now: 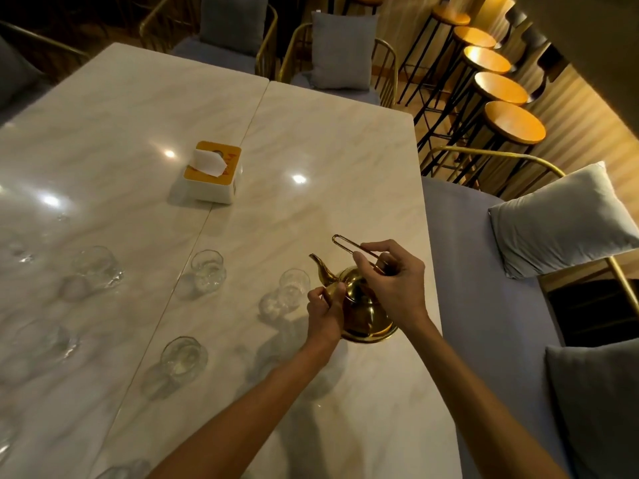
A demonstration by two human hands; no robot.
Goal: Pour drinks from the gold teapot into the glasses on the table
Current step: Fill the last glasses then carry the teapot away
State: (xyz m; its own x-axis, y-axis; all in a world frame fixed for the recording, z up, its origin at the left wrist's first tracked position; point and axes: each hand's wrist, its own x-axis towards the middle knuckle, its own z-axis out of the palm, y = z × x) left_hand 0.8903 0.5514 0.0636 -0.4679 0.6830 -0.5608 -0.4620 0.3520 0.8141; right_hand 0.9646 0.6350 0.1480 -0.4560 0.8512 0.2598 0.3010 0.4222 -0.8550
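The gold teapot (364, 314) stands on the marble table (311, 140) near its right edge, spout pointing far-left. My right hand (394, 281) grips the thin wire handle, which is raised over the pot. My left hand (326, 311) pinches the lid at the pot's left side. A clear glass (292, 286) stands just left of the spout. More glasses stand farther left: one (207, 271) near the table seam, one (96, 266) beyond it, and one (183, 356) closer to me. Whether they hold liquid is unclear.
A yellow-topped tissue box (211, 172) sits mid-table. Further faint glasses (45, 344) line the left side. A grey bench with cushions (560, 219) runs along the right edge. Gold-framed chairs (342, 53) stand at the far end, and bar stools (511, 122) at far right.
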